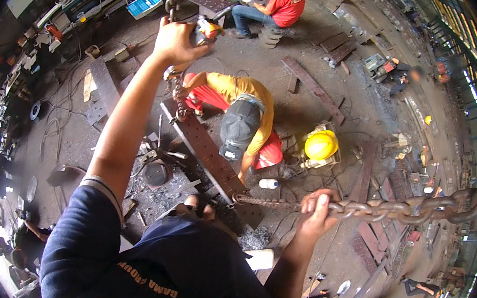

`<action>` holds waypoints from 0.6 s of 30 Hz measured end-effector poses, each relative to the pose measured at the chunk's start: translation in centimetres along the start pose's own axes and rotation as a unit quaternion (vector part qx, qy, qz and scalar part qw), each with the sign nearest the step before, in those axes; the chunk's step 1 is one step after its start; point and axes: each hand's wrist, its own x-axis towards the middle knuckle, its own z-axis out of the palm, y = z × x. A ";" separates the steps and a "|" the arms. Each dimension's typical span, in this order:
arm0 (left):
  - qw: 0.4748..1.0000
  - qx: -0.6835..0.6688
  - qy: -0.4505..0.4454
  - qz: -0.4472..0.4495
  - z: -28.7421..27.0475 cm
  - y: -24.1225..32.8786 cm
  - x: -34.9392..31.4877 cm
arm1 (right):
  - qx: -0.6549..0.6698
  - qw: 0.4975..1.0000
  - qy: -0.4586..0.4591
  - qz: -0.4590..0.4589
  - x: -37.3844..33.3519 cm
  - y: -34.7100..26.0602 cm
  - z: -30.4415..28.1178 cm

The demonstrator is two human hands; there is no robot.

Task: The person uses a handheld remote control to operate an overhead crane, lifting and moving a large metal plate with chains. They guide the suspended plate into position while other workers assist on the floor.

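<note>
Chain (394, 210) at three o'clock is probably weighing heavily, flexing, suiting holds around its sides; right hand (315, 212) is clasping it; whether left hand (175, 43), at eleven o'clock, is gripping isn't showing.

We see tan capital lettering (148, 280), upside down from here, across the chest of the navy short-sleeved shirt (185, 255) nearest us; we also find pale lettering (296, 1) on a seated co-worker's red T-shirt (286, 10), too small to make out.
</note>
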 end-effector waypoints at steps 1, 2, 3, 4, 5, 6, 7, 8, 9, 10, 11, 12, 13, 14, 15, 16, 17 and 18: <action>1.000 0.000 -0.015 0.001 0.3 -0.1 -0.2 | -0.005 1.000 0.007 -0.003 0.1 0.4 0.1; 1.000 0.020 0.016 0.017 0.7 -0.1 -0.3 | -0.005 1.000 0.010 -0.001 0.3 0.8 0.0; 0.999 0.048 -0.004 0.020 1.0 -0.2 -0.4 | -0.006 1.000 0.013 0.007 0.4 1.2 -0.1; 0.997 0.066 -0.039 -0.004 1.4 -0.2 -0.3 | 0.003 0.999 0.028 0.015 0.4 1.5 -0.2; 0.998 0.059 -0.027 -0.003 1.8 -0.1 -0.3 | 0.014 0.998 0.054 0.025 0.5 1.8 -0.4; 0.999 0.041 -0.017 -0.008 2.0 -0.2 -0.3 | 0.008 0.999 0.054 0.007 0.6 2.0 -0.5; 1.000 0.017 -0.009 -0.015 2.3 -0.2 -0.4 | 0.004 0.999 0.036 -0.002 0.2 2.2 -0.7; 1.000 0.030 0.005 -0.008 2.3 -0.2 -0.5 | 0.002 1.000 0.028 -0.008 0.1 2.3 -0.8; 0.999 0.038 0.015 -0.001 2.3 -0.2 -0.7 | 0.002 0.999 0.031 -0.009 -0.1 2.4 -0.9; 0.999 0.046 0.025 0.007 2.2 -0.1 -1.0 | -0.010 0.999 0.034 -0.021 -0.4 2.5 -0.9; 0.998 0.047 0.048 0.022 2.1 0.0 -1.2 | -0.016 0.999 0.039 -0.022 -0.7 2.6 -0.9; 0.996 0.048 0.069 0.038 1.9 0.2 -1.4 | -0.021 0.999 0.044 -0.021 -0.9 2.6 -0.9; 0.993 0.049 0.090 0.054 1.6 0.4 -1.6 | -0.020 0.998 0.049 -0.023 -1.0 2.6 -0.8; 0.998 0.066 -0.004 0.008 1.4 0.6 -1.7 | -0.021 0.999 0.033 -0.033 -1.0 2.7 -0.8; 0.999 0.054 -0.006 0.003 1.2 0.9 -1.7 | -0.032 0.998 0.052 -0.020 -1.0 2.8 -0.8; 0.999 0.041 -0.006 -0.002 1.1 1.2 -1.7 | -0.032 0.997 0.064 -0.020 -1.0 2.9 -0.8; 1.000 0.028 -0.005 -0.008 1.0 1.6 -1.7 | -0.033 0.996 0.076 -0.020 -0.8 3.0 -1.0; 1.000 0.009 -0.005 -0.008 0.8 1.8 -1.8 | -0.033 0.997 0.071 -0.010 -0.9 3.1 -1.0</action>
